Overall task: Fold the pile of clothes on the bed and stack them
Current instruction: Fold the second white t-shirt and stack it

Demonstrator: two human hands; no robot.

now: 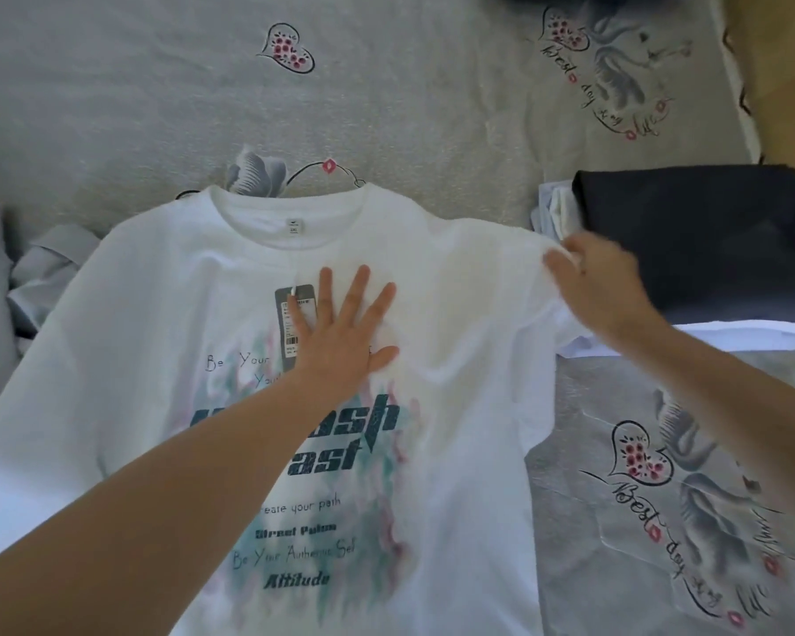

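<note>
The white T-shirt (455, 406) lies spread face-up on the bed (134, 107), directly under my left hand (340, 332), collar away from me. I judge it light, limp and non-fragile: it will wrinkle and slide on the bed cover rather than hold a crease unaided, so each fold needs one hand to anchor and the other to carry the cloth.

My left hand lies flat, fingers spread, pressing the chest just beside the hang tag (294, 314); the tag sits partly under my fingers and should be tucked flat before folding. My right hand (606, 282) pinches the cloth at the shoulder-sleeve seam, which is bunched between its fingers. That seam is the correct grip point; a second grip at the hem on the same side would, I judge, let the whole side fold over evenly.

Just beyond my right hand sits the stack of folded clothes (707, 250), a dark garment on top. Left of my left hand, grey clothing (42, 268) lies unfolded.
</note>
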